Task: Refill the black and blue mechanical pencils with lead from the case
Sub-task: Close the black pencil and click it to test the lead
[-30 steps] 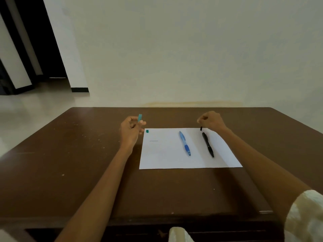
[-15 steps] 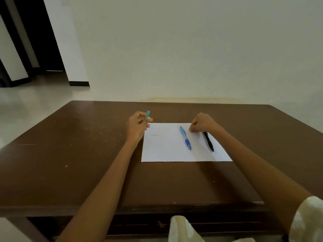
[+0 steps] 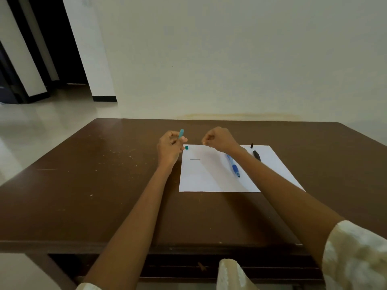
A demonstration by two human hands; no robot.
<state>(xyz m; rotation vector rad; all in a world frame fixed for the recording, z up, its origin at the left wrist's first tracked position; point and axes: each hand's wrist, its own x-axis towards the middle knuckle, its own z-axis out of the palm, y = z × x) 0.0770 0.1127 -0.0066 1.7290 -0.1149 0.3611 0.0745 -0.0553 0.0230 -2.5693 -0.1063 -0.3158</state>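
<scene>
My left hand point(image 3: 170, 147) grips a slim teal lead case point(image 3: 181, 133) upright, just left of the white paper point(image 3: 209, 176). The case's small teal cap point(image 3: 186, 147) lies at the paper's far left corner, with one thin lead point(image 3: 195, 159) on the sheet near it. My right hand point(image 3: 219, 139) hovers over the paper's far edge with curled fingers, thumb against forefinger; I see nothing in the pinch. The blue pencil point(image 3: 234, 168) lies on the paper, its far end hidden behind my right wrist. To its right lie the black pencil point(image 3: 256, 155) and a small black cap point(image 3: 251, 145).
The paper lies on a brown wooden table point(image 3: 104, 185), close to a plain wall. The table's front edge has a dark drawer recess below it. A doorway opens onto a tiled floor at the far left.
My right hand left the black cap on the paper, touched down at the blue pencil's far end, then rose and moved left toward the case. The left hand kept holding the case.
</scene>
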